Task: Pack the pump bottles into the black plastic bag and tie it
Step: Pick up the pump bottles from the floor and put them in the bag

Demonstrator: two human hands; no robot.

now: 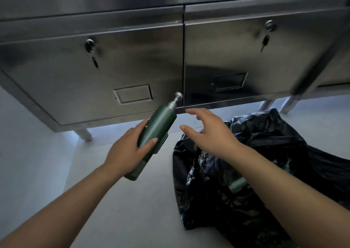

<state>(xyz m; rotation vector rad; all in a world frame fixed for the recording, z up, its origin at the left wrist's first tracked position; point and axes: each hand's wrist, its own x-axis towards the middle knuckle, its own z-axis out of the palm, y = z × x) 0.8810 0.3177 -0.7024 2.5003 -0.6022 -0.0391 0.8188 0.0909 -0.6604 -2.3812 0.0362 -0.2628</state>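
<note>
From the head view, a person's left hand (pixel 126 154) is clamped around a green pump bottle (pixel 151 137), tilted, beside the black plastic bag (pixel 265 153) on the floor. Their right hand (pixel 210 132) hovers over it, fingers spread. The collapsed bag mouth could deflect the bottle.

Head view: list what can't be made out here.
- Contents of the black plastic bag: its folds and the right forearm hide most; only pale glimpses show, so no bottle count.
- Green pump bottle: the left hand covers its label.
- What lies behind that bottle: mostly hidden, too unclear to name.
- Steel cabinet: cut off by the top edge.
- Right hand: open, empty.
</note>
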